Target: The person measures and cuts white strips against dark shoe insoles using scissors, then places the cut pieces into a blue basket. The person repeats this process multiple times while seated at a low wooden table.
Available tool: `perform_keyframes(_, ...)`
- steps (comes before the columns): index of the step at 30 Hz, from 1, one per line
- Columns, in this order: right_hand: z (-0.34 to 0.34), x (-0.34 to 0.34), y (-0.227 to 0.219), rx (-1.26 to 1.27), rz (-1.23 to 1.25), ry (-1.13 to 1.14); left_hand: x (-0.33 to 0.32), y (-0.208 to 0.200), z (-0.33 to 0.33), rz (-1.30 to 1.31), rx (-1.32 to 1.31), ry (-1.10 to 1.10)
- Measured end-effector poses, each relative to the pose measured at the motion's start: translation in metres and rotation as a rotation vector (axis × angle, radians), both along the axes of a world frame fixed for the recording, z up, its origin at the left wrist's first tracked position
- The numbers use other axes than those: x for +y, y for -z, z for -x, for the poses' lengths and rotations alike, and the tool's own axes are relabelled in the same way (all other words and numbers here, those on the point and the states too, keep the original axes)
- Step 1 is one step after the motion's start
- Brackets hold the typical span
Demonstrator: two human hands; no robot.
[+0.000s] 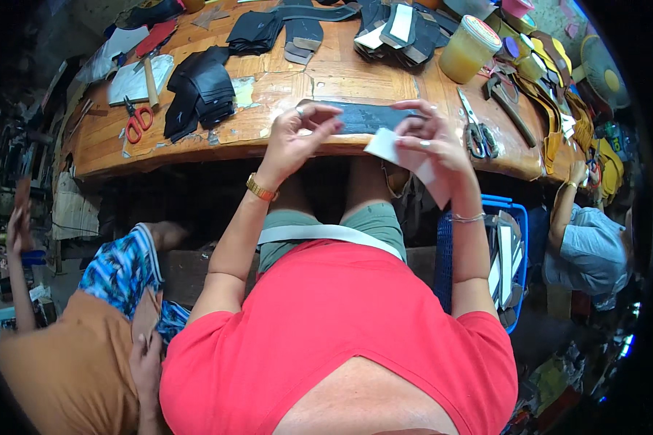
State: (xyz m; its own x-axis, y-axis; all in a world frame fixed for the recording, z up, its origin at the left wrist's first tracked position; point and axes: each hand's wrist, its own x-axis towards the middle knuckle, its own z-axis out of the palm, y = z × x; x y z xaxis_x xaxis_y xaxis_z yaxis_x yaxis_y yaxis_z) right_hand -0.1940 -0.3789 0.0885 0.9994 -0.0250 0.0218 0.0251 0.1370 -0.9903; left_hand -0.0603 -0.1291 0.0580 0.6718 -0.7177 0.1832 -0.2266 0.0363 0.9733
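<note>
Two bare hands face each other in the upper middle of the frame, both arms raised and bent.
The left forearm (232, 228) slants up and rightward from the lower left of centre, its wrist (266, 180) nearly straight; the left hand (300, 136) has curled fingers, with thumb and forefinger pointing toward the frame's middle, tips close together but slightly parted. The right forearm (471, 243) climbs more steeply from right of centre, leaning a little left at the top. The right hand (435, 138) turns inward, its fingers bent and its thumb drawn against them in a pinch. The hands stand apart, at about equal height.
</note>
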Motion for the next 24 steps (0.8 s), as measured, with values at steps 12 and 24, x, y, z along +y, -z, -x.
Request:
perform_keyframes(12, -0.022, 0.007, 0.004, 0.101, 0.416, -0.03, 0.037, -0.012, -0.001, 0.161, 0.176, -0.234)
perform_keyframes(24, -0.031, -0.046, 0.051, 0.057, 0.231, 0.378, -0.002, 0.013, -0.069, -0.128, 0.105, -0.098)
